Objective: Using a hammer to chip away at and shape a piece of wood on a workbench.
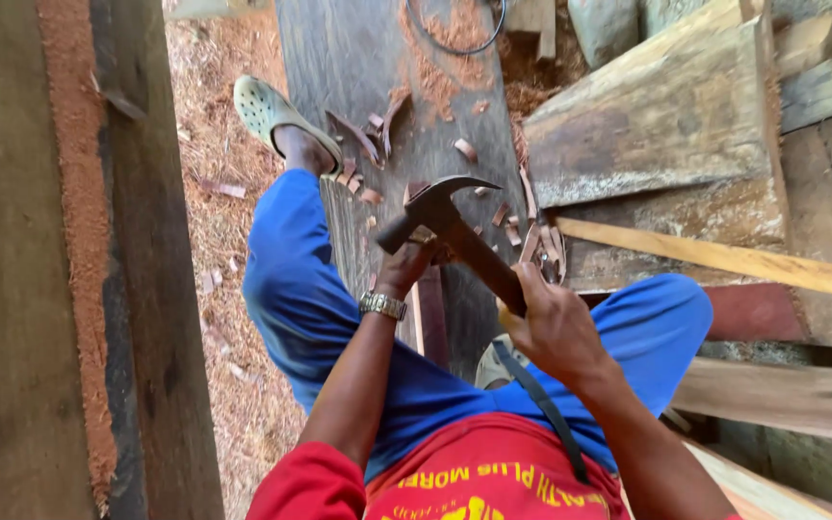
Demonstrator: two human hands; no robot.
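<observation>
A claw hammer [445, 223] with a rusty brown head and wooden handle is raised over a dark plank [377, 58]. My right hand [551, 323] grips the hammer's handle near its end. My left hand [406, 265], with a metal watch on the wrist, is closed just under the hammer head; what it pinches is hidden behind the head. A narrow reddish wood strip [428, 318] runs below my left hand between my knees.
Wood chips [368, 135] lie scattered on the plank near a foot in a pale green clog [267, 111]. Thick timber blocks [666, 106] and a yellow slat [724, 258] are stacked at right. A sawdust-edged board [79, 241] stands at left. A wire loop [459, 29] lies at top.
</observation>
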